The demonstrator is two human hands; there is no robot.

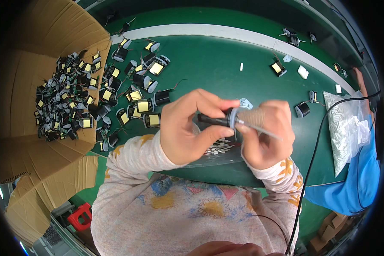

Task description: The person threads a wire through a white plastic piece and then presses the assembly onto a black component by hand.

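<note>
My left hand (185, 128) is closed around a small black motor-like part (214, 120) with a grey end cap, held up over the table. A thin metal shaft (262, 129) sticks out of the cap toward the right. My right hand (269, 134) is closed at the base of this shaft, its fingertips smeared by motion. Just past the fingers shows a light blue-grey flat piece (245, 103). Below my hands, partly hidden by them, several metal shafts (219, 148) lie in clear plastic.
At left stands an open cardboard box (19, 94) heaped with small black parts (68, 96). More black parts with yellow labels (144, 105) lie beside it. On the right are a clear bag of white pieces (343, 132), a black cable (313, 158) and blue cloth (350, 187).
</note>
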